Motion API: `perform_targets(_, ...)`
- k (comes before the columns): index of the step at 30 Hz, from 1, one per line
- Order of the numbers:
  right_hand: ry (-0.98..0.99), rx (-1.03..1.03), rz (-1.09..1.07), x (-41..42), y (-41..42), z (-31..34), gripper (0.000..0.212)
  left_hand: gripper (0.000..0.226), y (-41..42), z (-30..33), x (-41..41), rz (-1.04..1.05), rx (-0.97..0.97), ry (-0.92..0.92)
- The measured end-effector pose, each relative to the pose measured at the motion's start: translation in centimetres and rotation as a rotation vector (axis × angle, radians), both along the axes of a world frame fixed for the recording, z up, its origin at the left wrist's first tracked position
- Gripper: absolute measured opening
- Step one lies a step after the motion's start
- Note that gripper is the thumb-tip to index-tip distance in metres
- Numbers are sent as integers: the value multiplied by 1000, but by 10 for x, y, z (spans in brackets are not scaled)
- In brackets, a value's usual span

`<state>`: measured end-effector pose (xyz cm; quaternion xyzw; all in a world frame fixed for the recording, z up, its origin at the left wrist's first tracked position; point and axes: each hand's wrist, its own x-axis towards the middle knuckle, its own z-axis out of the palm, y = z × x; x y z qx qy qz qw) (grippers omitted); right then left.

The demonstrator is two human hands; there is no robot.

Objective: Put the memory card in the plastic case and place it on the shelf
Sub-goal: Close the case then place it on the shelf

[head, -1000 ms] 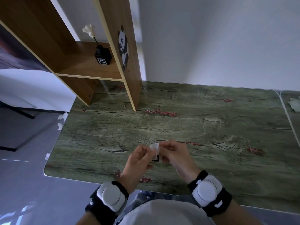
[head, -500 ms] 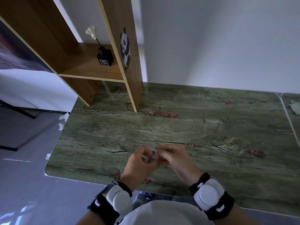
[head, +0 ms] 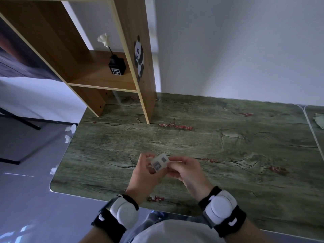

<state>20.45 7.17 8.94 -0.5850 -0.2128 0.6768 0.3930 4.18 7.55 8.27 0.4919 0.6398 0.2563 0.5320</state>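
Both hands are gripping the plastic case point(head: 159, 163) above the desk point(head: 228, 146), left hand point(head: 145, 174) and right hand point(head: 184, 170) pinching opposite edges. It's now turned flat-side up, dark memory card point(head: 157, 166) showing inside; earlier it was edge-on. The shelf point(head: 98, 78) is waiting at eleven o'clock.

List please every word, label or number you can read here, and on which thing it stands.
None can be read.
Black bottle on the shelf: a white label, its print too small.
Plastic case, held by the left hand and right hand: dark squares inside, markings blurred.
Panda sticker: picture only.
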Motion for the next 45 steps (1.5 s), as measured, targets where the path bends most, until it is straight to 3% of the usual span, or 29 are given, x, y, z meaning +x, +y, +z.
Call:
perform_targets(7,-25,108,39,-30,31,21,13,32,26,16,-22,343,-9,-278)
perform_targets(16,-347,382,227,-88,100,40,22,34,83,41,-76,475,114,-292)
perform_targets(23,-499,531,388,-153,173,74,25,24,149,62,-141,539,223,-273)
perform_targets(33,-430,378,470,-168,240,98,32,35,221,73,-161,493,202,-202)
perform_targets(38,-353,288,442,-178,252,98,31,26,237,72,-165,488,187,-173)
perform_targets(39,-340,271,410,-196,282,100,29,24,272,74,-178,490,184,-167)
perform_targets(45,-239,116,370,-208,304,100,32,21,299,67,-189,363,205,92)
